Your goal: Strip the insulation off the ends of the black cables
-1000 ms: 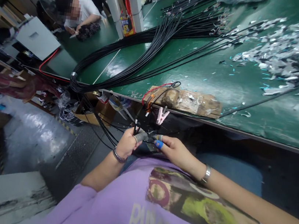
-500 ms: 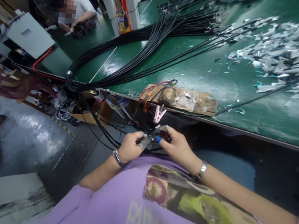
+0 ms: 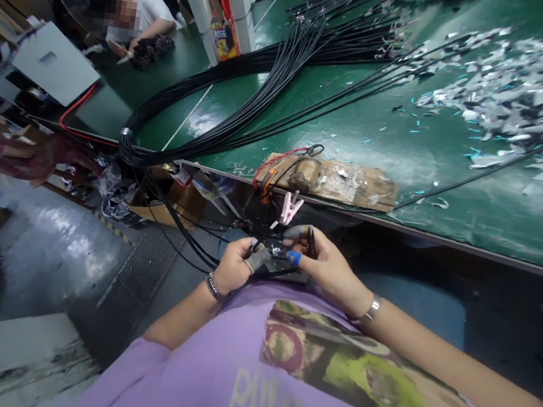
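My left hand (image 3: 236,267) is closed at the table's near edge, thumb and grey-covered finger pinching the end of a black cable (image 3: 193,244) that comes from the left. Just to its right is my right hand (image 3: 327,258), its fingers curled, with blue wrap on the thumb and a grey cover on a finger. A dark, thin curved piece (image 3: 312,243) shows among those fingers; its kind is unclear. Small pale bits (image 3: 275,250) lie in the gap between the hands. Directly above them, a pink clothespin (image 3: 291,208) sticks out from the table edge.
A worn wooden block (image 3: 355,183) lies along the edge of the green table (image 3: 354,121). A thick bundle of black cables (image 3: 259,107) curves across it. Silver scraps (image 3: 519,97) are heaped at the right. Across the table, a person (image 3: 145,7) handles a dark bunch.
My hands have moved slightly apart, the right one shifting right. The gap between the fingertips is wider, and the dark curved piece now shows at my right fingers.
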Demonstrator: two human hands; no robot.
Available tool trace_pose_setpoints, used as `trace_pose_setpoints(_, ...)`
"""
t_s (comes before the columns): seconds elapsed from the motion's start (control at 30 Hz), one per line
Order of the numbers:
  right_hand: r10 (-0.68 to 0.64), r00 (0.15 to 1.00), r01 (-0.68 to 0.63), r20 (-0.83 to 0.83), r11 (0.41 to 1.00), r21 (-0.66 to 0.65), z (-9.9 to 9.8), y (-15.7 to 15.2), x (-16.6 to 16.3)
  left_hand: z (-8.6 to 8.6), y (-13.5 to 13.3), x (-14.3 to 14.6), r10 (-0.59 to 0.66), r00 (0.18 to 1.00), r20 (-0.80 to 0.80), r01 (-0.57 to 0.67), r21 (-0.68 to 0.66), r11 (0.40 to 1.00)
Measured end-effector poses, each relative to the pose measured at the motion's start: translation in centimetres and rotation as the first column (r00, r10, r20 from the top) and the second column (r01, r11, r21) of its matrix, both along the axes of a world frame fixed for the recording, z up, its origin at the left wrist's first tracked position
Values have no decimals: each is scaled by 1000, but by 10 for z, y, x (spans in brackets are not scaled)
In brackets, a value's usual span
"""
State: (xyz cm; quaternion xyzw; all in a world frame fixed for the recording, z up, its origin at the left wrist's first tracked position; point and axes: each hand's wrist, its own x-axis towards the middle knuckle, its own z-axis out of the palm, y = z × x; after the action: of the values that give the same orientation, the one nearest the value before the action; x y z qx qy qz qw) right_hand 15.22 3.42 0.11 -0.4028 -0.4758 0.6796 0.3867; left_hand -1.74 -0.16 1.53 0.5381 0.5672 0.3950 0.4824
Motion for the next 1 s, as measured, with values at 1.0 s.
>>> trace_pose_setpoints(1.0, 246, 966, -252, -83, 813, -524, -6, 6, -2, -19, -8, 0, 14, 990, 139, 1, -108, 994)
